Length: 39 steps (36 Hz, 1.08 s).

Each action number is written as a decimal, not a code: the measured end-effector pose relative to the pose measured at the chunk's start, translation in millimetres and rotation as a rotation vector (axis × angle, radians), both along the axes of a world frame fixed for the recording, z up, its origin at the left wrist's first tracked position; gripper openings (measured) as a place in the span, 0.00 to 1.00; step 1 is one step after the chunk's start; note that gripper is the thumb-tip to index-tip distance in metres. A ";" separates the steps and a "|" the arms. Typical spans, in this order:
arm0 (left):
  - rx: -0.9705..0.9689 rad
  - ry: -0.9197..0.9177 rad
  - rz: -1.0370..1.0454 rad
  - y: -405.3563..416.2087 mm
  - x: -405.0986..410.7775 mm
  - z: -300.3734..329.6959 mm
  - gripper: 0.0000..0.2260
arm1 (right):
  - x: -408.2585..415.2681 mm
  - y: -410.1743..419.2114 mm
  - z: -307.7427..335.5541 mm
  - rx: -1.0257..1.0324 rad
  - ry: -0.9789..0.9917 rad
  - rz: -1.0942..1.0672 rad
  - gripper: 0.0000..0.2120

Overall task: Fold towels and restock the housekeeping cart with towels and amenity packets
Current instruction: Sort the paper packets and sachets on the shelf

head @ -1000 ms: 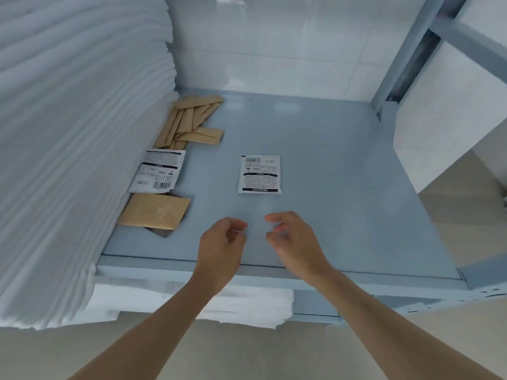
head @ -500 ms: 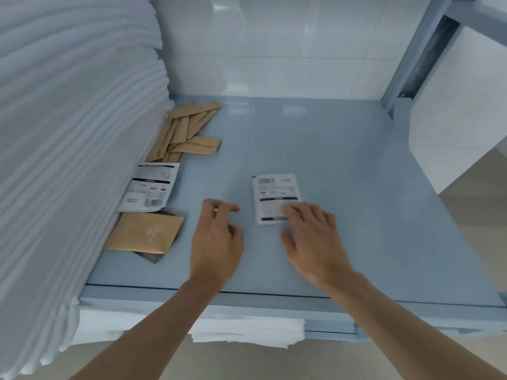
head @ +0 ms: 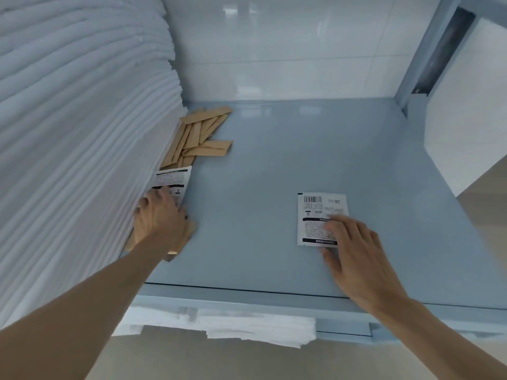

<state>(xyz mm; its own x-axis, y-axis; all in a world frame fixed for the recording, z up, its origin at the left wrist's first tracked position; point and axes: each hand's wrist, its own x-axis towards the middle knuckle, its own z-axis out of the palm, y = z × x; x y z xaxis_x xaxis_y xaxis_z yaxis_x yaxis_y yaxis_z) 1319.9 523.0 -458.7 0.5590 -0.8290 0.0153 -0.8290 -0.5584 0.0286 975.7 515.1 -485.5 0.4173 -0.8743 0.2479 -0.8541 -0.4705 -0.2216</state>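
White printed amenity packet [head: 318,215] lies flat on the blue-grey shelf surface [head: 301,149] of the cart, right of centre and toward the front edge, barcode end pointing to the rear. The right hand [head: 356,248] rests on its near right portion: the fingers are extended and laid flat on the packet, the thumb on the shelf just below the packet's lower edge. No pinch or curl around the packet is visible.

A second white printed packet [head: 172,178] lies at the left side of the shelf, against the towel stack [head: 76,138]. The left hand [head: 159,220] covers its near end, fingers bent downward onto it; whether they grip the packet or only press on it cannot be determined. A tan kraft packet [head: 189,231] lies beneath the same hand, partly hidden.

Further back, a loose pile of narrow tan sachets [head: 200,133] lies against the towel stack near the rear of the shelf.

The towel stack of folded white layers occupies the left side. More white towels [head: 247,327] show on the level below the shelf's front lip. White tiled wall [head: 274,50] stands behind the cart.
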 end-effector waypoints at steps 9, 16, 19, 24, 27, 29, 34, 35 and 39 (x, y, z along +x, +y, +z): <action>-0.421 -0.007 -0.100 7.4 -7.7 20.2 0.13 | -2.8 4.4 6.7 -0.145 0.085 -0.017 0.16; -0.683 0.293 -0.097 -0.1 -66.5 36.6 0.10 | -3.2 4.3 9.6 -0.324 -0.017 -0.023 0.16; -0.677 0.547 0.017 1.3 -98.0 28.1 0.11 | -1.5 5.0 13.0 -0.326 -0.092 -0.061 0.15; -0.728 1.161 0.248 15.9 -154.7 8.0 0.10 | -6.3 3.7 23.0 -0.324 -0.319 -0.209 0.08; -0.719 1.472 0.364 26.8 -188.0 -2.3 0.13 | -12.0 3.3 32.6 -0.243 -0.654 -0.395 0.04; -0.682 1.555 0.404 34.1 -207.9 -8.6 0.15 | -17.0 2.6 37.6 -0.175 -0.949 -0.577 0.04; -0.626 1.633 0.402 42.6 -244.7 -15.6 0.19 | -34.3 11.2 35.8 0.150 -1.568 -0.936 0.05; -0.619 1.630 0.391 42.7 -249.6 -15.1 0.19 | -36.0 16.0 33.1 0.213 -1.618 -0.960 0.04; -0.589 1.562 0.322 43.4 -262.8 -16.4 0.21 | -38.0 37.1 23.0 0.377 -1.716 -0.967 0.04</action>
<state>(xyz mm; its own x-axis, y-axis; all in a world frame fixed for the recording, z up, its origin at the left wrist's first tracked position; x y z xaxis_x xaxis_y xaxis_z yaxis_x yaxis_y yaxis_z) 1057.0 566.5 -475.1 0.4699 -0.7709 -0.4301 0.3237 -0.3028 0.8964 937.6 552.2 -462.6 -0.5615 -0.7164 -0.4140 0.4188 0.1854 -0.8889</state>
